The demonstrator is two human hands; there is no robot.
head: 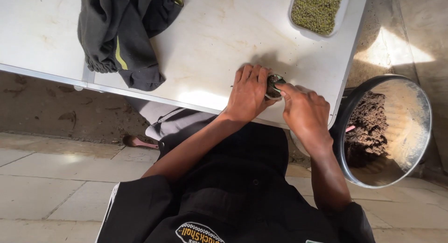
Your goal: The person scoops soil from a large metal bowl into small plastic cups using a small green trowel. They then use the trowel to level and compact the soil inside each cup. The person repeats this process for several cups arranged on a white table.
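Observation:
My left hand [248, 91] wraps around a small round cup [274, 83] that stands on the white table [210, 42] near its front edge. My right hand [303, 110] is beside it, with the index finger and thumb reaching over the cup's rim. The cup's contents look dark and greenish but are mostly hidden by my fingers. Both forearms come in from my dark-shirted body below.
A white tray of small green beans [317, 10] sits at the table's far right. A dark jacket [126, 33] lies bunched on the left of the table. Off the table's right edge stands a large metal bowl [410, 140] holding dark soil.

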